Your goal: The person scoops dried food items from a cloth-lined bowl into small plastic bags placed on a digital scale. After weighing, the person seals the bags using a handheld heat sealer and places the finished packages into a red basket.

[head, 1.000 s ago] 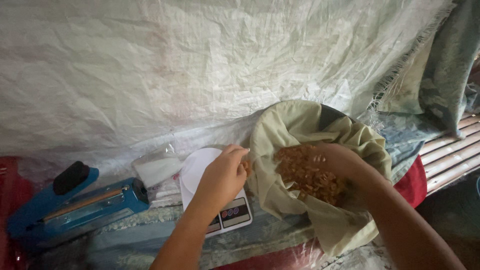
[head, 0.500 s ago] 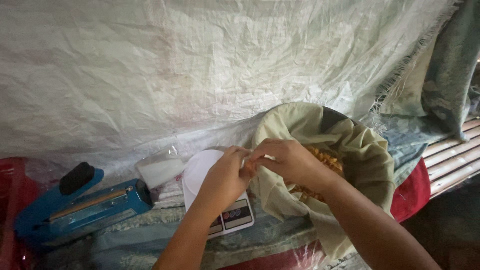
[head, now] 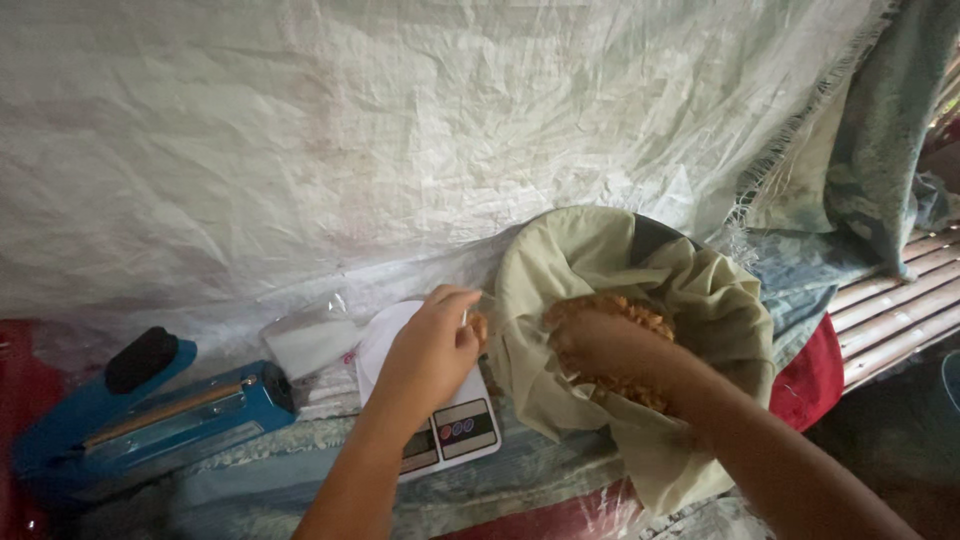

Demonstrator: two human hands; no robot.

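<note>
Two hands are in my view from the head camera, both low in the middle of the picture. My left hand (head: pixel 430 345) hovers over the white plate of a small kitchen scale (head: pixel 430 420), fingers curled together around the mouth of a small clear bag (head: pixel 470 322); the bag is mostly hidden behind the knuckles, so I can only make out a bit of its edge and something brownish at its opening. My right hand (head: pixel 590 340) is down inside a basin lined with pale green cloth (head: pixel 600 260), just to the right of the scale, and it is cupped over a heap of small brown dried bits (head: pixel 640 320) that fills the bottom of the cloth. I cannot tell whether the right fingers are closed on a pinch of it or just resting in it, since the back of the hand covers them. The two hands are near each other, the left at the rim of the cloth, the right just past it.

To the left of the scale lies a stack of clear plastic bags (head: pixel 310 340), and further left a blue heat sealer (head: pixel 150 420) with a black knob. A white woven sheet (head: pixel 400 130) hangs behind everything, and a red cloth (head: pixel 815 375) shows under the basin at the right
</note>
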